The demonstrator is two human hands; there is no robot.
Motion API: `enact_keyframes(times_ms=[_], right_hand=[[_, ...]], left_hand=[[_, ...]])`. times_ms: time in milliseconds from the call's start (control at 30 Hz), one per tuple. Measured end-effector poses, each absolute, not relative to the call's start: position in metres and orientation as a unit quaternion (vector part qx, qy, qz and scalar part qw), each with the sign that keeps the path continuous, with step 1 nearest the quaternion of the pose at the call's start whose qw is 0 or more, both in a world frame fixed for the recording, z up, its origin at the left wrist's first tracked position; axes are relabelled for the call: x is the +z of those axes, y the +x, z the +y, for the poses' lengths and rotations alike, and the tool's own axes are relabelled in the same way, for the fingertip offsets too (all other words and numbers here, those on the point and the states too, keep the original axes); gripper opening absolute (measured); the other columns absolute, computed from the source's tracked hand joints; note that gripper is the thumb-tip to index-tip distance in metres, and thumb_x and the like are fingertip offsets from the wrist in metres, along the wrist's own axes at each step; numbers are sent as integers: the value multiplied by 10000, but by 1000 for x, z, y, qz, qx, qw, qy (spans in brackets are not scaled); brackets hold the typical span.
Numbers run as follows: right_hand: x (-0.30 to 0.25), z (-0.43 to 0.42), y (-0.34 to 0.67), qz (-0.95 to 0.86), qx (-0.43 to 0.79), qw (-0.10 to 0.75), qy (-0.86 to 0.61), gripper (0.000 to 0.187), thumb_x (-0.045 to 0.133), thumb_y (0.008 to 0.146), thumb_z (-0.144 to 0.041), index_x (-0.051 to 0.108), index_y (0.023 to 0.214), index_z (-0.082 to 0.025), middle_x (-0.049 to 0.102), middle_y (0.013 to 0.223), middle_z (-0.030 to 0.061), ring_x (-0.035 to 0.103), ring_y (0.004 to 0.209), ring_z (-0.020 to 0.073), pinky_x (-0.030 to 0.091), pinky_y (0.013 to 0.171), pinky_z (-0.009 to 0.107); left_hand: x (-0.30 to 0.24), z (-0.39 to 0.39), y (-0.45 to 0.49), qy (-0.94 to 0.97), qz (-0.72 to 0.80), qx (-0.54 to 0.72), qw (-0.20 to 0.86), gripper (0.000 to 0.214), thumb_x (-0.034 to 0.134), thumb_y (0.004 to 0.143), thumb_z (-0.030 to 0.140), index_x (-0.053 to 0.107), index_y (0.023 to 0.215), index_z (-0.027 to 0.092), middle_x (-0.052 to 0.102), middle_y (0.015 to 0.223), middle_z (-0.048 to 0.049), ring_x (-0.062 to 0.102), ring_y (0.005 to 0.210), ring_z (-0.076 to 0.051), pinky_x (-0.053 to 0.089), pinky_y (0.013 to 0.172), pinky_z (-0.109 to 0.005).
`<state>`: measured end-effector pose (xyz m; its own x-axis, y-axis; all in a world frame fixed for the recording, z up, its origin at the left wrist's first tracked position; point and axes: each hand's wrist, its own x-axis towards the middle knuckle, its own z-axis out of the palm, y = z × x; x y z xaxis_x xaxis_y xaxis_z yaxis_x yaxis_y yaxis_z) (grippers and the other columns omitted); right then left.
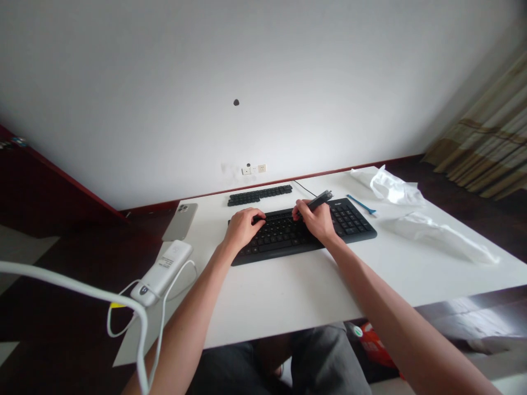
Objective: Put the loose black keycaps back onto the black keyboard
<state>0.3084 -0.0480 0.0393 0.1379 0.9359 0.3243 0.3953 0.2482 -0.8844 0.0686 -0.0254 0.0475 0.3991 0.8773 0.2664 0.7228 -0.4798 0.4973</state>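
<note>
A black keyboard (349, 219) lies on the white table (296, 291). My left hand (242, 226) rests on the keyboard's left upper part, fingers curled down onto the keys. My right hand (316, 219) sits over the keyboard's middle and grips a dark, pen-like tool (321, 199) whose far end points up and to the right. Just beyond the keyboard lies a separate strip of black keycaps (259, 195). A thin black cable (304, 188) runs from the keyboard toward the wall.
A phone (180, 221) lies face down at the table's left edge. A white power bank (162, 272) with white cables sits nearer me. A small blue brush (361, 204) and crumpled plastic bags (395, 189) lie right. Curtains hang far right.
</note>
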Motion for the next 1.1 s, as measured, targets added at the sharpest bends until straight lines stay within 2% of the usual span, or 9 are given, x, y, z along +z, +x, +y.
enact_keyframes(times_ms=[133,200,300,433,667,833,1100], right_hand=[[39,-48,310,-594,268,515,-556,454,498,973,-436,710,655,-190,689,614,26,630,600,171,463,626,273],[40,-48,310,-592,271,517,-555,458,496,973,-443,706,654,-189,690,614,27,633,600,171,466,632,271],[40,-48,311,-591,273,521,-552,465,488,973,-452,708,659,-189,689,613,31,640,603,173,472,637,271],[41,-48,310,-595,270,524,-547,463,489,975,-450,708,659,-191,690,614,28,650,610,174,482,670,273],[41,-48,310,-583,277,531,-549,457,492,977,-447,703,663,-191,690,610,26,645,598,173,483,680,278],[40,-48,310,-600,272,517,-546,450,495,980,-420,705,651,-196,690,616,17,645,615,171,473,683,275],[39,-47,310,-599,267,516,-552,449,499,983,-397,715,644,-195,698,619,18,647,613,173,464,679,279]], left_hand=[[47,-22,69,791,545,249,125,126,701,908,306,768,1006,265,747,860,-3,670,776,-181,494,791,-293],[49,-16,69,776,567,252,115,147,699,908,299,762,1038,274,768,897,-1,673,751,-180,495,779,-297],[54,-1,74,778,568,247,102,225,692,911,250,741,1127,290,791,1087,-5,709,865,-193,501,850,-305],[57,22,93,802,552,216,77,205,698,914,245,759,1104,292,789,1128,-19,709,1051,-232,490,923,-324],[40,36,112,807,563,173,40,143,676,922,262,796,998,270,775,1008,-74,664,1044,-266,489,868,-342],[34,37,106,815,545,197,14,141,656,932,237,792,971,245,748,1101,-75,579,1113,-262,480,901,-332],[25,44,101,798,563,213,-40,147,672,925,233,796,990,277,702,1111,-53,559,1080,-254,510,829,-328]])
